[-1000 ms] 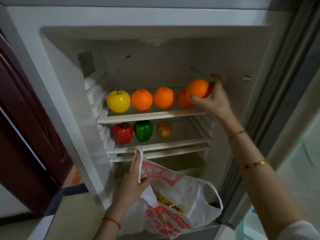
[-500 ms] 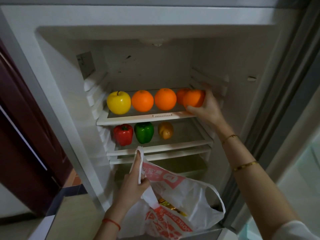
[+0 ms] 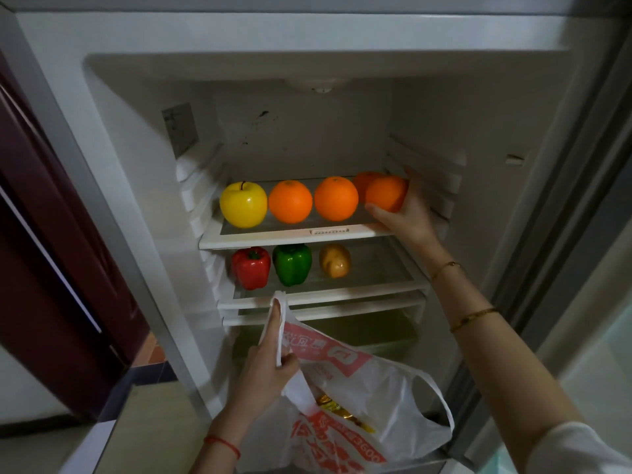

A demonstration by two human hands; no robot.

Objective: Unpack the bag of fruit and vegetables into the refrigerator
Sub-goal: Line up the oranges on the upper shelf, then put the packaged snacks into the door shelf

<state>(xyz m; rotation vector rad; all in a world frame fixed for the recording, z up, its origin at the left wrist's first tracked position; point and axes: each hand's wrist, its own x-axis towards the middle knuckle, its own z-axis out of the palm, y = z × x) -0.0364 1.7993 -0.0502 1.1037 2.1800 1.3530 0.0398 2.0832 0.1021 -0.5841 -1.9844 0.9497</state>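
- From the head view I look into the open refrigerator point(image 3: 513, 107), its white interior lit dimly, with a dark red door panel point(image 3: 51, 234) off to the left
- My right hand point(image 3: 407, 213) reaches onto the right end of the upper shelf point(image 3: 294, 236) and cups an orange point(image 3: 385, 197), thumb under its front and fingers curled round the far side; the orange sits low at the shelf, whether it rests on the glass I cannot tell
- Just behind that orange a further orange point(image 3: 364, 181) is partly hidden
- Along the same shelf, from the left, stand a yellow apple point(image 3: 243, 204), a second orange point(image 3: 290, 201) and a third orange point(image 3: 336, 198), each just beside its neighbour
- On the shelf below point(image 3: 376, 289) sit a red bell pepper point(image 3: 251, 267), a green bell pepper point(image 3: 292, 264) and a brownish potato point(image 3: 335, 260), all toward the left half
- My left hand point(image 3: 270, 364) pinches one handle of the white plastic bag point(image 3: 386, 391) with red printing, thumb pressed against the handle and forefinger stretched up along it, holding the mouth open in front of the lower part of the refrigerator
- Inside the bag something in a yellow wrapper point(image 3: 345, 413) shows; what it is I cannot tell
- The right forearm wears two thin gold bracelets point(image 3: 473, 318); the left wrist a red string point(image 3: 222, 444)
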